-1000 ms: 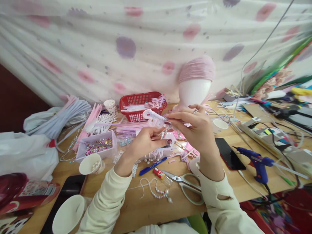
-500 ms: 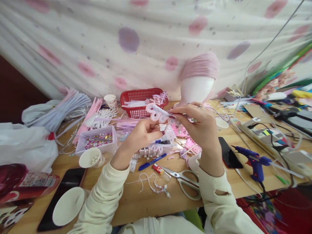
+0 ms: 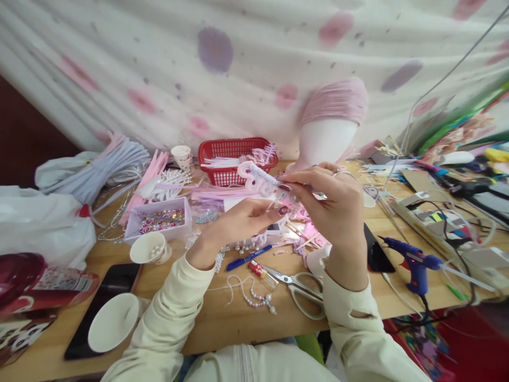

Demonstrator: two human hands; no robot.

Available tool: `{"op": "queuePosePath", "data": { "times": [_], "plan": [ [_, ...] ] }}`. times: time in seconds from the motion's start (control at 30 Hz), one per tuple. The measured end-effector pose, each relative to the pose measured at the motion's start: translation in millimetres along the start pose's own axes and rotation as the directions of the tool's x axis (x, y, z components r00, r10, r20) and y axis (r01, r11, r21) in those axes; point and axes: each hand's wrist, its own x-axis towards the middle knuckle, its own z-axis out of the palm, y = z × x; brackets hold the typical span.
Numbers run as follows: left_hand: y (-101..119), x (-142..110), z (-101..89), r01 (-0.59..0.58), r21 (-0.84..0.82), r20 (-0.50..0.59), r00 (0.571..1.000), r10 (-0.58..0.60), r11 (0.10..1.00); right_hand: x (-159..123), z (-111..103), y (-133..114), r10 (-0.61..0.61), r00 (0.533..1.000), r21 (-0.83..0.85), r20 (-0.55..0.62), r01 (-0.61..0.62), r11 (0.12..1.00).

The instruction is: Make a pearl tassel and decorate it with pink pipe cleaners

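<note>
My right hand (image 3: 328, 193) pinches a pale pink and white looped pipe-cleaner piece (image 3: 254, 179) between thumb and fingers, above the middle of the table. Its scalloped loops point left, and its right end is hidden by the fingertips. My left hand (image 3: 248, 216) is just below, thumb and fingers closed near the underside of the piece. What those fingers hold, if anything, is too small to make out. Beneath the hands lie a blue pen (image 3: 248, 259), a small red-labelled tube (image 3: 263, 274), scissors (image 3: 304, 292) and a beaded string (image 3: 254, 300).
A red basket (image 3: 234, 175) and a foam head wrapped in pink (image 3: 328, 140) stand behind. On the left are a bead box (image 3: 185, 217), paper cups (image 3: 115, 323) and a phone (image 3: 95, 307). To the right are another phone (image 3: 377, 252) and a blue glue gun (image 3: 415, 262).
My left hand has shifted right along the underside of the pipe-cleaner piece, its thumb now stretched toward my right fingertips. My right hand keeps its pinch. The view has shifted slightly.
</note>
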Motion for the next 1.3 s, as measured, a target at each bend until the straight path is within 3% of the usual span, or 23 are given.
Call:
{"op": "queuePosePath", "data": {
  "times": [0.13, 0.2, 0.37, 0.5, 0.6, 0.7, 0.8, 0.87, 1.0, 1.17, 1.23, 1.3],
  "plan": [
    [-2, -2, -3.6, 0.137, -0.081, 0.200, 0.973, -0.118, 0.987, 0, 1, 1, 0.008, 1.000, -0.002, -0.027, -0.008, 1.000],
    [-2, -2, -5.4, 0.167, -0.149, 0.271, 0.955, -0.123, 0.975, 0, 1, 3, 0.014, 1.000, -0.006, -0.026, -0.014, 1.000],
    [-1, 0, -6.0, 0.159, -0.220, 0.321, 0.944, -0.083, 0.963, 0, 1, 5, 0.040, 0.999, -0.003, -0.017, -0.040, 0.999],
    [-1, -3, -8.6, 0.109, -0.120, 0.206, 0.975, -0.082, 0.987, 1, 0, 2, 0.086, 0.996, -0.018, -0.013, -0.086, 0.996],
    [1, -10, -17.2, 0.052, 0.055, -0.032, 0.998, -0.050, 0.997, 0, 0, 1, 0.195, 0.981, 0.014, -0.005, -0.195, 0.981],
    [9, -20, -25.9, -0.013, 0.209, -0.209, 0.976, 0.057, 0.978, -1, 5, 4, 0.334, 0.942, 0.125, 0.000, -0.332, 0.935],
    [21, -28, -25.6, -0.119, 0.244, -0.266, 0.946, 0.185, 0.963, -3, 19, 8, 0.430, 0.902, 0.248, 0.048, -0.428, 0.869],
    [26, -30, -21.0, -0.175, 0.232, -0.290, 0.926, 0.240, 0.957, -4, 30, 9, 0.441, 0.884, 0.312, 0.155, -0.467, 0.827],
    [23, -25, -13.3, -0.166, 0.121, -0.308, 0.931, 0.196, 0.979, -4, 43, 3, 0.401, 0.846, 0.361, 0.352, -0.518, 0.776],
    [17, -19, -13.7, -0.153, 0.047, -0.351, 0.923, 0.159, 0.987, -5, 30, -13, 0.307, 0.783, 0.433, 0.541, -0.573, 0.696],
    [19, -20, -12.8, -0.172, 0.102, -0.384, 0.902, 0.198, 0.980, -6, 25, -19, 0.292, 0.746, 0.422, 0.599, -0.603, 0.677],
    [22, -22, -10.7, -0.202, 0.217, -0.425, 0.861, 0.279, 0.955, -7, 23, -24, 0.347, 0.733, 0.336, 0.586, -0.609, 0.719]
  ]
}}
